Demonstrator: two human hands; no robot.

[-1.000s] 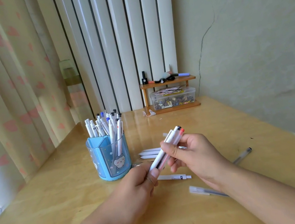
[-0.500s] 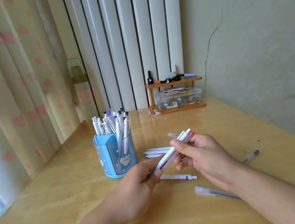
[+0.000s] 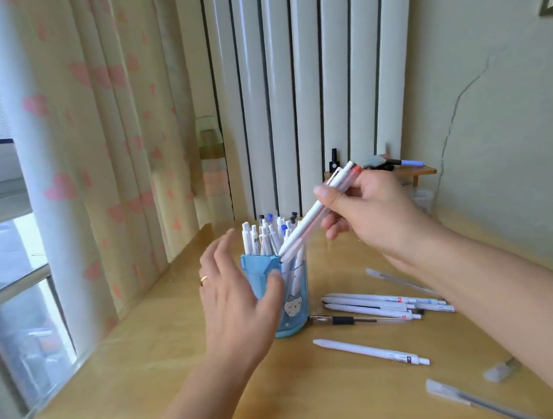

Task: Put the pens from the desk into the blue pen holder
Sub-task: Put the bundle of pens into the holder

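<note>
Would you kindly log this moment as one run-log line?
right hand: lowering two pens into blue pen holder | left hand: open beside holder | desk: pens remaining

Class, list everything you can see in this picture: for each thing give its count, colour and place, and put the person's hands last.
Blue plastic pen holder: one, blue, on the desk, packed with upright pens.
Held pens: two, white and pinkish, tips at the holder's mouth.
Loose pens on the desk: several, mostly white, right of the holder.
Wooden desk: one, yellowish.
Small wooden shelf: one, brown, far corner, markers on top.
Heart-patterned curtain: cream and pink, left.
Left hand: fingers spread, thumb against the holder.
Right hand: grips the held pens.
</note>
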